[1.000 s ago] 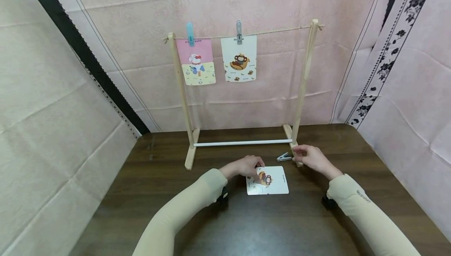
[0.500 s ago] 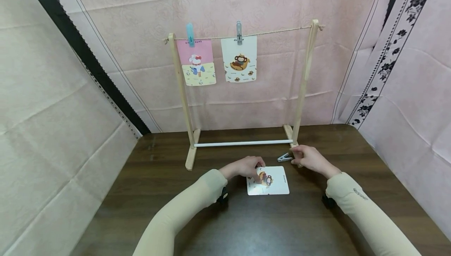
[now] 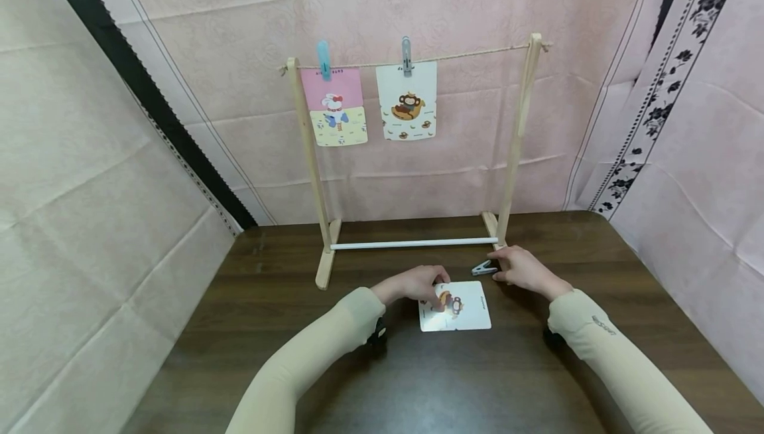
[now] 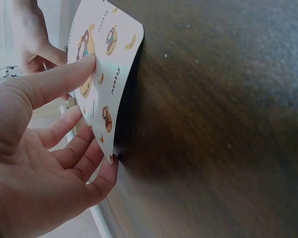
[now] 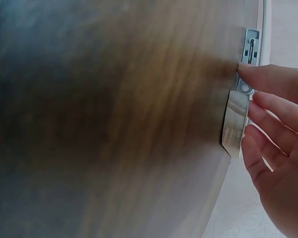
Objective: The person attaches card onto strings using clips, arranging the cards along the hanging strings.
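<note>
My left hand (image 3: 416,283) pinches the left part of a white picture card (image 3: 465,308) on the table. In the left wrist view its thumb (image 4: 64,82) lies over the printed monkey side, the other fingers are behind, and the card (image 4: 120,74) bends slightly. Ahead and to the right lies a grey-blue clothespin (image 3: 483,267). My right hand (image 3: 524,269) is at that clothespin's near end, thumb and index finger parted on either side of it. In the right wrist view the thumb overlaps the end of the clothespin (image 5: 251,47); firm contact cannot be made out.
Behind the hands stands a wooden frame (image 3: 516,135) with a string (image 3: 465,56) and a white lower bar (image 3: 412,243). A pink-and-yellow card (image 3: 333,107) hangs from a blue clothespin (image 3: 323,60), a white monkey card (image 3: 407,115) from a grey one (image 3: 406,57). Cloth covers the surrounding walls.
My right hand has moved slightly left to the clothespin, and its thumb and index finger have spread apart. My left hand and the card stay in place.
</note>
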A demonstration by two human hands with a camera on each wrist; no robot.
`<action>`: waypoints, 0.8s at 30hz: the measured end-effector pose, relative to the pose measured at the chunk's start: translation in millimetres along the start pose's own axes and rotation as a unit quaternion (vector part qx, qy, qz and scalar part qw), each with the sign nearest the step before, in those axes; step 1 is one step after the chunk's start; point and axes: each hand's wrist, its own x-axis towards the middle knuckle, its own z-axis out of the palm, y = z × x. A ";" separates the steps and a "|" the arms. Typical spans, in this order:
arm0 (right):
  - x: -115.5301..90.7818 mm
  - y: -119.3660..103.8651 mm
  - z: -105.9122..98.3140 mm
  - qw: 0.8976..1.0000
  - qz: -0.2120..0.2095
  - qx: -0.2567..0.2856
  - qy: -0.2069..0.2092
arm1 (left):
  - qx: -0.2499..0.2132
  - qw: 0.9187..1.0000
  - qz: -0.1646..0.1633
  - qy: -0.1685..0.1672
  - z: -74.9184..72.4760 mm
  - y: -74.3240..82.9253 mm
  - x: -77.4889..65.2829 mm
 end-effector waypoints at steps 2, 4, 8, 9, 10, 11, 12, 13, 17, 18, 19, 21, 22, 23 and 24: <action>1.4 0.7 -0.2 1.000 0.002 -0.002 -0.006 | -0.002 1.000 -0.001 -0.001 -0.2 0.3 -0.3; 2.4 0.8 -0.5 1.000 0.004 -0.001 -0.012 | -0.006 1.000 -0.001 -0.002 -0.6 0.6 -0.8; 3.9 1.6 -1.4 1.000 -0.002 0.001 -0.021 | -0.015 1.000 -0.007 -0.003 -0.7 0.2 -1.0; 4.1 1.4 -1.6 1.000 -0.005 0.000 -0.022 | -0.017 1.000 -0.008 -0.004 -0.7 0.1 -1.0; 4.2 1.5 -1.8 1.000 -0.008 0.000 -0.023 | -0.020 1.000 -0.010 -0.004 -0.7 -0.1 -1.0; 4.3 1.5 -2.0 1.000 -0.011 -0.001 -0.024 | -0.023 1.000 -0.010 -0.004 -0.7 -0.1 -1.0; 4.6 1.7 -2.0 1.000 -0.013 -0.003 -0.024 | -0.026 1.000 -0.011 -0.005 -0.9 0.4 -1.4; 4.5 1.7 -1.9 1.000 -0.014 -0.004 -0.024 | -0.028 1.000 -0.011 -0.005 -1.1 0.5 -1.6; 3.5 2.1 -1.8 1.000 -0.019 -0.003 -0.023 | -0.029 1.000 -0.009 -0.006 -1.8 0.8 -3.0; 3.2 2.2 -1.9 1.000 -0.019 -0.002 -0.023 | -0.029 1.000 -0.009 -0.005 -2.1 0.6 -3.1; 3.0 2.2 -2.0 1.000 -0.018 0.002 -0.023 | -0.027 1.000 -0.009 -0.005 -2.3 0.2 -3.0; 2.6 2.1 -2.1 1.000 -0.018 0.004 -0.022 | -0.028 1.000 -0.009 -0.006 -2.5 -0.6 -2.8; 2.6 2.1 -2.1 1.000 -0.018 0.006 -0.022 | -0.030 0.999 -0.009 -0.006 -2.7 -1.1 -2.8; 2.6 2.2 -2.0 1.000 -0.017 0.009 -0.022 | -0.030 0.999 -0.009 -0.006 -2.6 -1.6 -2.3; 2.6 2.3 -1.9 1.000 -0.017 0.010 -0.022 | -0.029 1.000 -0.009 -0.005 -2.5 -1.9 -1.8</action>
